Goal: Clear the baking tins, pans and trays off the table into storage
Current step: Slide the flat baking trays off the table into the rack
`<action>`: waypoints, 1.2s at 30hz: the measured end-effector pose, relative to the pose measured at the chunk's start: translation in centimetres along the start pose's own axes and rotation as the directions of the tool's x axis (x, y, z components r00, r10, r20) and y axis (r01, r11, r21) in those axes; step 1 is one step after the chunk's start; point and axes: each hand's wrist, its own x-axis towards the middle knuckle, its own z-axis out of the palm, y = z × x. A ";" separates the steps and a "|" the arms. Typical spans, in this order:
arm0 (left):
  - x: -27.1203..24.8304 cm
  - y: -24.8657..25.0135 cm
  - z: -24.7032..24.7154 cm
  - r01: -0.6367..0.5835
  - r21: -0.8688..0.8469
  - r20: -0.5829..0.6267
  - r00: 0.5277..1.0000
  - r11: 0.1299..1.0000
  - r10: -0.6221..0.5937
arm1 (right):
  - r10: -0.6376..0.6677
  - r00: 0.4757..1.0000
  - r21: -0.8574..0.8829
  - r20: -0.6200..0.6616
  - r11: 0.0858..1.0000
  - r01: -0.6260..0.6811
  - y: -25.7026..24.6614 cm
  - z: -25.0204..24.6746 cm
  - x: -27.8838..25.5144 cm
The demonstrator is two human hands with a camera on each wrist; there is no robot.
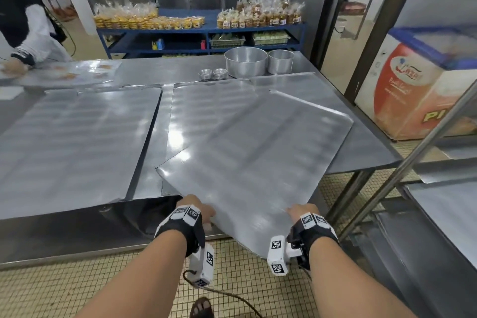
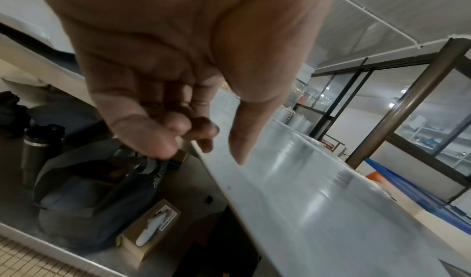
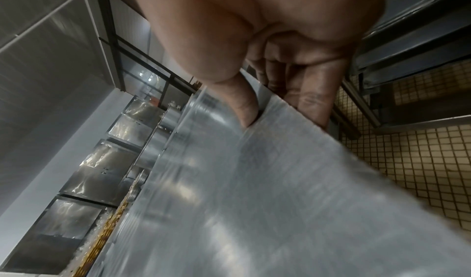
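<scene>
A large flat aluminium baking tray (image 1: 258,157) lies skewed on the steel table (image 1: 366,142), its near corner hanging past the front edge. My left hand (image 1: 201,212) grips its near edge on the left. In the left wrist view the left hand (image 2: 219,140) has the thumb on top of the tray (image 2: 305,190) and curled fingers (image 2: 198,130) under it. My right hand (image 1: 300,212) pinches the same edge further right, and in the right wrist view the thumb lies on the tray (image 3: 254,180). Another tray (image 1: 211,111) lies beneath, a third (image 1: 77,142) to the left.
Two round tins (image 1: 245,61) (image 1: 280,61) and small tins (image 1: 211,74) stand at the table's back. A rack holding trays (image 1: 438,201) stands at right behind a slanted post (image 1: 402,162). Another person (image 1: 23,33) works at far left. A bag (image 2: 89,200) sits under the table.
</scene>
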 end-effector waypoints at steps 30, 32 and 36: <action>19.2 5.6 -4.8 -0.150 0.044 -0.061 0.986 0.988 0.153 | 0.233 0.864 0.054 -0.446 0.971 -0.234 -1.2 1.2 -2.8; 19.2 5.4 -5.0 -0.163 -0.004 -0.057 0.985 0.987 0.163 | 0.275 0.849 0.173 -0.451 0.960 -0.219 -0.6 1.4 -2.1; 19.0 4.8 -5.4 -0.126 -0.200 -0.043 0.992 0.972 0.120 | 0.371 0.820 0.465 -0.436 0.873 -0.148 -0.4 1.2 -2.2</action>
